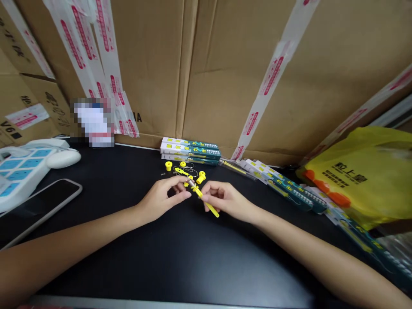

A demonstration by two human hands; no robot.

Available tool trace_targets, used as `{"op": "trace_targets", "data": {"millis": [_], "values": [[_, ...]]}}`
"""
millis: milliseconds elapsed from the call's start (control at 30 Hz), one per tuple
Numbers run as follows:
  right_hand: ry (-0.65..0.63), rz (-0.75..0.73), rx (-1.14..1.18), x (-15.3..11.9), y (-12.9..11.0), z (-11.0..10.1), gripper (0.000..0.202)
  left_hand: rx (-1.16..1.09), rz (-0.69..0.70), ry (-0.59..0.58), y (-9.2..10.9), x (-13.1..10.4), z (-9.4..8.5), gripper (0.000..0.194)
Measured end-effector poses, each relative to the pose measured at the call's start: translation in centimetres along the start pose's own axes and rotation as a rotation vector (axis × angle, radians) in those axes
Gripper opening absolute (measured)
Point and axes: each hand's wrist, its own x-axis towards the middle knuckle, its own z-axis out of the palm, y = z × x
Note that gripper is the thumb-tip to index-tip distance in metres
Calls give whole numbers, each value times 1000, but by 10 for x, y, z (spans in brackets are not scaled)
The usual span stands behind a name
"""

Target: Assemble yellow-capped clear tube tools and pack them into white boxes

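Note:
My right hand point(230, 201) pinches a yellow plastic rod point(213, 210) between thumb and fingertips; the rod slants from upper left to lower right. A yellow collar point(195, 188) and a silvery coiled part, apparently a spring point(191, 182), sit at its upper end. My left hand point(164, 195) is beside that end, its index fingertip at the silvery part and its thumb stretched apart. Just beyond lie a yellow cap point(168, 166), a yellow flanged sleeve point(201, 177), a yellow slotted piece point(181, 171), small springs point(163, 174) and thin wire. My left fingers partly hide some parts.
Spring scale boxes point(189, 156) are stacked at the back; more boxes point(283, 184) run along the right, beside a yellow plastic bag point(360, 176). A phone point(38, 210), a power strip point(28, 167) and a white rounded object point(63, 159) lie left. Large cartons point(154, 64) wall the back.

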Motion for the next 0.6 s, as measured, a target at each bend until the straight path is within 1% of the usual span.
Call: {"op": "trace_targets", "data": {"millis": [33, 100, 200, 300, 400, 467, 600], "values": [[-21, -3, 26, 0, 4, 7, 30, -111, -65, -23, 2, 0, 3, 28], [-50, 0, 68, 1, 10, 13, 30, -259, -148, -22, 3, 0, 6, 24], [-83, 47, 109, 3, 16, 11, 34, -366, -210, 26, 0, 2, 6, 24], [-118, 93, 128, 5, 20, 5, 37, -412, -260, 103, -4, 6, 3, 28], [-169, 86, 146, 6, 22, 2, 35, -409, -283, 173, -6, 8, 1, 33], [-191, 83, 139, 6, 22, 2, 34, -426, -286, 182, -6, 8, 1, 36], [-208, 79, 106, 7, 23, 2, 32, -481, -301, 141, -3, 6, 4, 41]]}}
